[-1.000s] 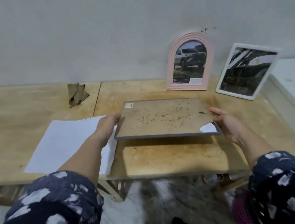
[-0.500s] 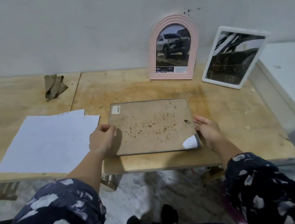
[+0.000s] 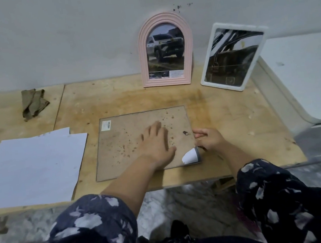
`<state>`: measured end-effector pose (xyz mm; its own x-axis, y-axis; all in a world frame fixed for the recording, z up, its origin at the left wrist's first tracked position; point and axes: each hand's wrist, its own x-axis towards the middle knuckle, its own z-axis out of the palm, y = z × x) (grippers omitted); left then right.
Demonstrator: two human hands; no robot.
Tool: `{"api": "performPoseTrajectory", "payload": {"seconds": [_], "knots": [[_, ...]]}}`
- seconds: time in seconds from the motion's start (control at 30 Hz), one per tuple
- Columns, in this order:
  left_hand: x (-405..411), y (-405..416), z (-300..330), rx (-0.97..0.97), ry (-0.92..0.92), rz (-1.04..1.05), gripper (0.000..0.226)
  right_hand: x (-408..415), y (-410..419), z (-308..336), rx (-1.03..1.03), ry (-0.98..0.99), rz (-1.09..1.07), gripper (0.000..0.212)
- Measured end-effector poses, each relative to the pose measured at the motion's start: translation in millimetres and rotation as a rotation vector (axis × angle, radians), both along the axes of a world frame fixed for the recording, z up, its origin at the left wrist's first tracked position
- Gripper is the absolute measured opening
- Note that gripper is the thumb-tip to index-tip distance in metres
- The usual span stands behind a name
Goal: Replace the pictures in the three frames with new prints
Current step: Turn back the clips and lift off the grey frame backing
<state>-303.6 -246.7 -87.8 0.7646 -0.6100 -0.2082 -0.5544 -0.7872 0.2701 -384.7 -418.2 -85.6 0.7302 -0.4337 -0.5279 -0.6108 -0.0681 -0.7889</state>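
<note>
The left hand (image 3: 156, 142) has slid from the frame's (image 3: 130, 145) left edge onto its back, pressing flat with straight fingers. The frame lies face down near the table (image 3: 226, 117) edge; the right hand (image 3: 208, 138) pinches its right edge. Prying hard could tear the torn backing corner (image 3: 189, 156) further.

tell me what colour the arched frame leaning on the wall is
Pale pink, with ridged moulding. The arched frame shows best in the head view, the only one here.
</note>
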Motion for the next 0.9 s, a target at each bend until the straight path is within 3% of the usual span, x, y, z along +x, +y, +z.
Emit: {"api": "performPoseTrajectory", "payload": {"seconds": [0.2,0.3,0.43,0.9], "knots": [[-13,-44,-15,0.2,0.033,-0.115,0.082,-1,-11,-1,0.011,0.024,0.144,0.056],[-11,-50,-12,0.273,-0.085,-0.183,0.077,-1,-16,-6,-0.017,0.033,0.184,0.055],[-17,-55,-8,0.398,-0.274,-0.422,0.07,1,-23,-12,-0.019,0.068,0.224,0.067],[-20,-57,-3,0.362,-0.286,-0.472,0.056,18,-36,-22,0.063,0.045,0.033,0.046]]}}
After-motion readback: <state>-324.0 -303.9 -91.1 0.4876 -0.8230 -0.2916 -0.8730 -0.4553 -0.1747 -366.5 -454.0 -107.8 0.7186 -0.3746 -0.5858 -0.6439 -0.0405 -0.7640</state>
